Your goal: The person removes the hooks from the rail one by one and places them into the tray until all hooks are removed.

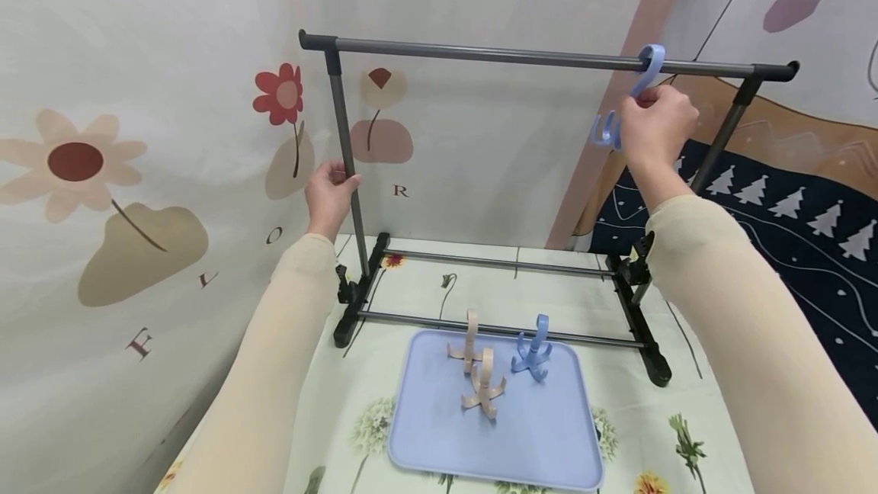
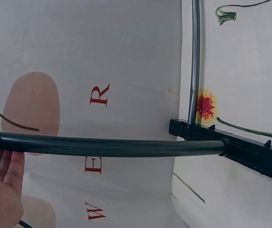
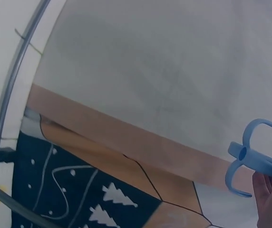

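Observation:
My right hand pinches a blue multi-prong hanging hook, whose curved top is over the rack's top bar near its right end. In the right wrist view its prongs stick out past my fingers. With thumb in front and fingers behind, my left hand holds the left upright post of the grey metal clothes rack. The left wrist view shows that post running down to the black foot. One more blue hook and two beige hooks lie on the blue tray.
The blue tray rests on a flower-patterned tablecloth, in front of the rack's lower bars. Black feet support the rack at both sides. Behind it hangs a printed curtain, with dark tree-patterned cloth at right.

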`<state>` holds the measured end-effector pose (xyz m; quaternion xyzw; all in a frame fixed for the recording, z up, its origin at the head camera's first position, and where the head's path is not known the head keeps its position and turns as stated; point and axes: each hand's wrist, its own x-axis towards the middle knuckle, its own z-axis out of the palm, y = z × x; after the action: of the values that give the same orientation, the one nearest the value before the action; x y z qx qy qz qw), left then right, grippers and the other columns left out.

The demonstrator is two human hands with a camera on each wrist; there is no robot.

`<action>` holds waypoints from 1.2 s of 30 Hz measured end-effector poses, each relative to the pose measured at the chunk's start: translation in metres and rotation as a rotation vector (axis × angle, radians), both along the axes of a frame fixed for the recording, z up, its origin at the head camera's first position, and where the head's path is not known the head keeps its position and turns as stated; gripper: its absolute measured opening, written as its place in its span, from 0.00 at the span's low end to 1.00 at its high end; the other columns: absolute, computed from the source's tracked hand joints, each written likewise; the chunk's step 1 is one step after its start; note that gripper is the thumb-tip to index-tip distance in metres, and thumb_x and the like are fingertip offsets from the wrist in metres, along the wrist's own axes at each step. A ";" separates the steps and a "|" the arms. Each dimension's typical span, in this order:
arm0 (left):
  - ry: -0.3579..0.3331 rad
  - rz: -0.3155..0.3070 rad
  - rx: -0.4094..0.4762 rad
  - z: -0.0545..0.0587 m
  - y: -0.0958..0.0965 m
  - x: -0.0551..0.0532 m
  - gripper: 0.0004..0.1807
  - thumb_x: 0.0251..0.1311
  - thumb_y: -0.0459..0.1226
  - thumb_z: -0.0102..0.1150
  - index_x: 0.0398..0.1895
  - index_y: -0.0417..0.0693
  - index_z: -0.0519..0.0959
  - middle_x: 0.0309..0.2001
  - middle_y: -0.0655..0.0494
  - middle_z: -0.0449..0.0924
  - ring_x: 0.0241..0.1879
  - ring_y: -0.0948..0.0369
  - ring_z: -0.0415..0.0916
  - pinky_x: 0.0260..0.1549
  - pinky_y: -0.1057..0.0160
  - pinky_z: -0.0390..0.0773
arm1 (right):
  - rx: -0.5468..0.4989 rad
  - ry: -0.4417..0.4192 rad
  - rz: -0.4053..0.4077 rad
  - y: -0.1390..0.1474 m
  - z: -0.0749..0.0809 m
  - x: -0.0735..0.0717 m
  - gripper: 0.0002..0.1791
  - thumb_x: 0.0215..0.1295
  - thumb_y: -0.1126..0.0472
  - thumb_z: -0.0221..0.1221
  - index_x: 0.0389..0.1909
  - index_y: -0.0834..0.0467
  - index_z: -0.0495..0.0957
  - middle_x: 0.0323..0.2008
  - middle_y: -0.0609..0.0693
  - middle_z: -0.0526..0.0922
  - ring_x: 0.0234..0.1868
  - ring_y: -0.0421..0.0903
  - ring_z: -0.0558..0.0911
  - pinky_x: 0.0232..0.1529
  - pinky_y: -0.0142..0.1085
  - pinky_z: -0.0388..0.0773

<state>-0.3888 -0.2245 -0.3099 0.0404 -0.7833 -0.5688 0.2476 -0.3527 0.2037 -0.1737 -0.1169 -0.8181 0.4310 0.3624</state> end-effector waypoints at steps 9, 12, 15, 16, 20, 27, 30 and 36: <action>-0.001 -0.005 -0.003 0.000 0.001 -0.001 0.14 0.67 0.38 0.61 0.52 0.42 0.74 0.47 0.48 0.78 0.48 0.56 0.75 0.52 0.56 0.72 | 0.108 -0.012 -0.044 0.006 0.021 0.005 0.24 0.71 0.48 0.51 0.59 0.57 0.80 0.56 0.52 0.82 0.59 0.47 0.79 0.57 0.37 0.75; 0.000 -0.002 0.004 0.000 0.001 -0.001 0.14 0.67 0.37 0.61 0.51 0.42 0.74 0.47 0.48 0.78 0.48 0.56 0.76 0.52 0.56 0.72 | 0.099 -0.003 -0.044 0.006 0.022 0.006 0.24 0.71 0.47 0.52 0.59 0.56 0.80 0.56 0.52 0.82 0.59 0.46 0.79 0.57 0.37 0.74; -0.003 -0.003 0.004 0.000 0.001 -0.002 0.14 0.67 0.37 0.61 0.52 0.42 0.74 0.48 0.48 0.79 0.49 0.55 0.76 0.53 0.56 0.72 | 0.066 0.018 -0.035 0.005 0.019 0.007 0.24 0.70 0.46 0.53 0.58 0.56 0.81 0.55 0.51 0.83 0.58 0.45 0.80 0.58 0.37 0.74; 0.000 -0.005 0.005 0.000 0.000 -0.002 0.14 0.67 0.37 0.61 0.52 0.42 0.74 0.48 0.48 0.79 0.49 0.55 0.76 0.53 0.56 0.72 | 0.055 0.029 -0.033 0.005 0.018 0.008 0.24 0.70 0.46 0.54 0.58 0.55 0.81 0.54 0.51 0.83 0.58 0.44 0.80 0.58 0.37 0.74; -0.006 -0.005 -0.001 0.000 -0.001 -0.002 0.15 0.67 0.38 0.61 0.53 0.42 0.74 0.48 0.48 0.79 0.49 0.55 0.76 0.53 0.56 0.73 | 0.012 0.074 0.007 0.002 0.015 0.012 0.23 0.69 0.46 0.57 0.57 0.55 0.82 0.52 0.50 0.84 0.55 0.41 0.82 0.58 0.36 0.73; -0.011 -0.006 -0.002 -0.001 -0.003 -0.003 0.15 0.67 0.38 0.61 0.53 0.42 0.74 0.48 0.48 0.79 0.49 0.56 0.76 0.53 0.56 0.73 | -0.028 0.101 0.115 0.000 0.006 0.025 0.24 0.67 0.45 0.61 0.56 0.56 0.82 0.50 0.50 0.85 0.50 0.39 0.83 0.56 0.39 0.75; -0.008 -0.005 0.000 -0.001 -0.002 -0.002 0.15 0.67 0.38 0.61 0.52 0.42 0.74 0.48 0.48 0.78 0.49 0.55 0.76 0.53 0.56 0.73 | -0.021 0.100 0.130 0.002 -0.001 0.031 0.24 0.66 0.45 0.62 0.55 0.57 0.82 0.47 0.50 0.85 0.45 0.38 0.82 0.55 0.37 0.77; -0.009 -0.005 0.001 0.001 -0.001 -0.001 0.15 0.67 0.38 0.61 0.53 0.42 0.74 0.48 0.48 0.78 0.49 0.55 0.75 0.53 0.56 0.73 | 0.006 0.110 0.161 0.008 -0.014 0.046 0.25 0.65 0.45 0.63 0.54 0.59 0.81 0.39 0.43 0.81 0.39 0.33 0.78 0.51 0.34 0.78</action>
<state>-0.3894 -0.2256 -0.3091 0.0408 -0.7842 -0.5696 0.2427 -0.3068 0.2122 -0.1877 -0.0260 -0.8050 0.4621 0.3712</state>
